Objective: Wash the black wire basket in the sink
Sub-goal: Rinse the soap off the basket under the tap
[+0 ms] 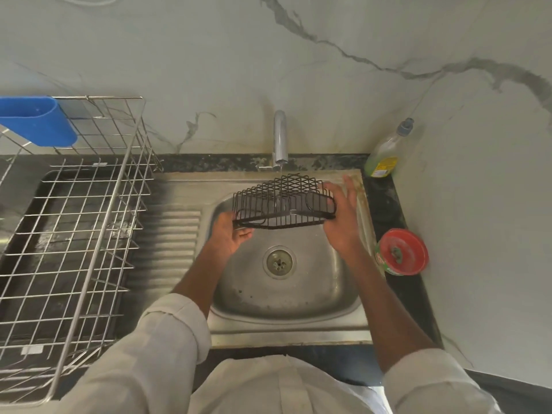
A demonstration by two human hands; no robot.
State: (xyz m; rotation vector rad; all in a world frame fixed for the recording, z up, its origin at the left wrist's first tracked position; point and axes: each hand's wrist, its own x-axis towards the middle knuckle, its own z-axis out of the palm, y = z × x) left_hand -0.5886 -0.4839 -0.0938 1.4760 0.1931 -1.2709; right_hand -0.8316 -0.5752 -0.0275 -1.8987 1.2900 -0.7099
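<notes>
Over the sink (352, 297), under the running tap (280, 138): black wire basket (283, 201). Left hand (230, 237) grips its left corner; right hand (340, 216) apparently presses the right end, fingers straight.

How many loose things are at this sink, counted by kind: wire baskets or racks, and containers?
Wire baskets or racks: 2, the black wire basket and steel dish rack
Containers: 3, soap bottle, red-lidded tub, blue holder
Total: 5
</notes>
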